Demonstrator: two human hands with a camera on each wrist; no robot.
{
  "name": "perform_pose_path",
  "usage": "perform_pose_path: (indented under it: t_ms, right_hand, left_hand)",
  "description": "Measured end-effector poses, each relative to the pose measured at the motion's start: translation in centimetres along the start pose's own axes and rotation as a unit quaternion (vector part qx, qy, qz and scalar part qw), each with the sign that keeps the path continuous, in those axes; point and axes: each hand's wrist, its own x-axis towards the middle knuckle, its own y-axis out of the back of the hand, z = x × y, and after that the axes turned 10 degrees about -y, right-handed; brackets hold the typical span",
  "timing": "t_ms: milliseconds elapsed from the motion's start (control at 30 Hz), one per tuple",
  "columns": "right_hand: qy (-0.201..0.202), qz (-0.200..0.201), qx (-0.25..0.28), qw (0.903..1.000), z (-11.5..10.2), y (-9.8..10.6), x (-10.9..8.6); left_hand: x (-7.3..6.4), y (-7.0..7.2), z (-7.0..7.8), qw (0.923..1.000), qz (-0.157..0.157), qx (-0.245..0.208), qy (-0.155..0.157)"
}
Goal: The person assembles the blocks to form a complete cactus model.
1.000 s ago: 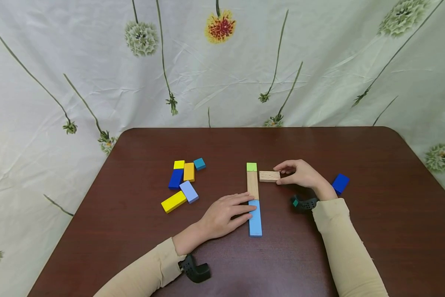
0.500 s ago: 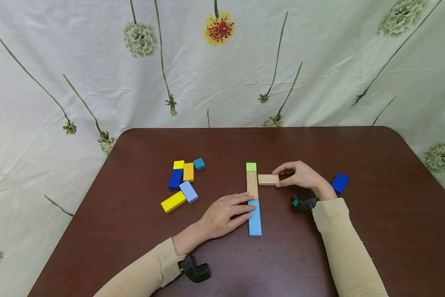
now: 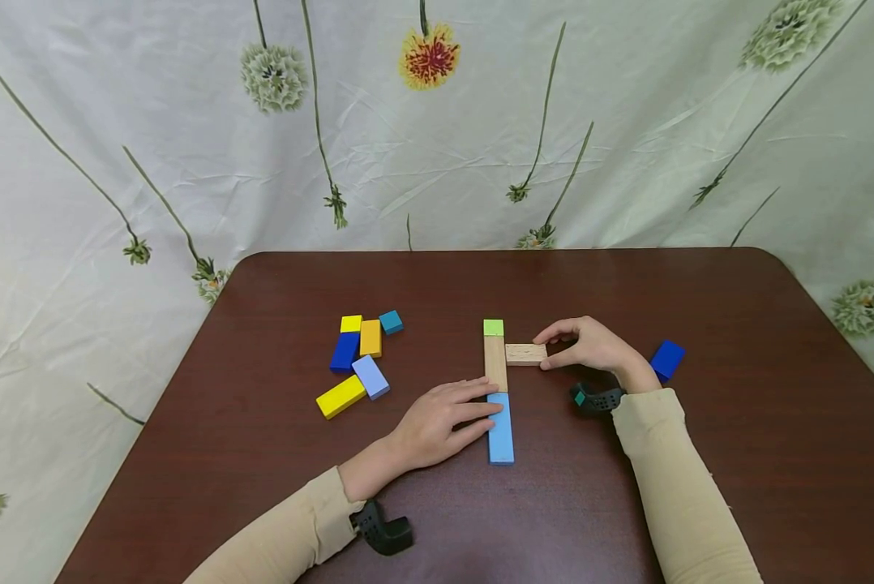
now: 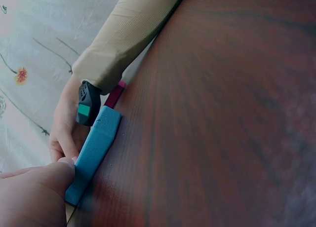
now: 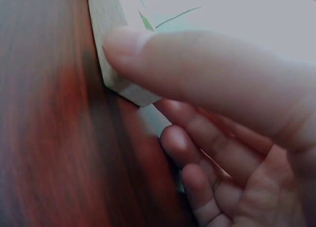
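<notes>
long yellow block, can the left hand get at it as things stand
Probably yes: the left hand only rests its fingers on the light blue block, and the near side of the long yellow block looks free; just the periwinkle block sits close at one end.

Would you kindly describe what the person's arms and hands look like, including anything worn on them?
The left sleeve and right sleeve are long and beige, with cuffs near the wrists. The left hand and right hand are ungloved. Each wrist wears a dark device, the left device and the right device, the latter marked with a teal-green square.
</notes>
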Motion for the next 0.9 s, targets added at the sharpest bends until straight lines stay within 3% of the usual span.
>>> perform_pose_path:
  t_ms: [400,900]
  right_hand:
    - [0.005,0.009,0.012,0.9999,3.1,0.2,1.4]
    - [-0.003,0.111,0.038,0.9931,4.9,3.2,-1.9]
  left_hand:
    - [0.0,0.1,0.1,0.9999,0.004,0.009,-0.008]
    - [-0.1,-0.1,0.0,0.9999,0.005,0.008,-0.005]
